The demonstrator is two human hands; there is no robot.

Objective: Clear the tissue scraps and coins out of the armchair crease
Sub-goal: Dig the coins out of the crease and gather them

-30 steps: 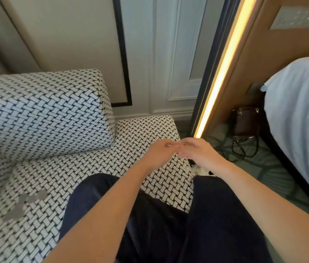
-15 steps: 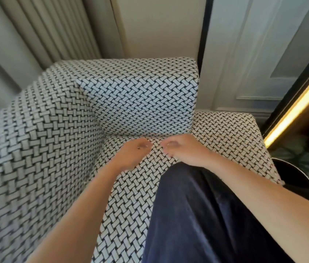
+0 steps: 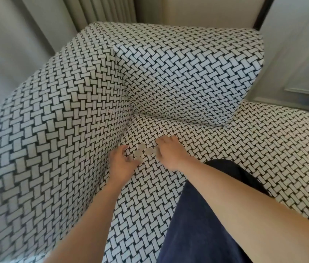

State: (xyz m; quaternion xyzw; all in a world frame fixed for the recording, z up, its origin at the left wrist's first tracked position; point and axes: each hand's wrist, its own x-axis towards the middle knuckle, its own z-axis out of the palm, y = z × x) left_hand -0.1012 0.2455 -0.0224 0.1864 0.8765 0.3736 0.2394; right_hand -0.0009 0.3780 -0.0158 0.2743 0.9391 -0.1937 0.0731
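1. Looks partly done at most, as a judgement: several pale round coins (image 3: 138, 153) out on the seat cushion (image 3: 245, 149), between the hands, not yet gathered up
2. No tissue scraps in view near either hand; cannot tell whether any sit down in the crease (image 3: 126, 135) just beyond the left fingertips
3. Left hand (image 3: 120, 164) low on the seat, fingers loosely curled toward the coins; right hand (image 3: 170, 152) palm down opposite it, fingers bent onto the fabric; hands apart with the coins in the gap; too blurred to tell whether either pinches a coin
4. Probably left to do: lifting the loose coins off the seat, then running fingers along the crease for anything hidden
5. Hemmed in on the outer side of the left hand by the padded side wall (image 3: 55, 130), close against that wrist, and ahead of both hands by the padded back wall (image 3: 188, 76); tight corner just past the fingertips
6. Open seat out beyond the right hand as far as the cushion's edge; dark trouser leg (image 3: 216, 215) under the right forearm, narrowing the way back toward the body
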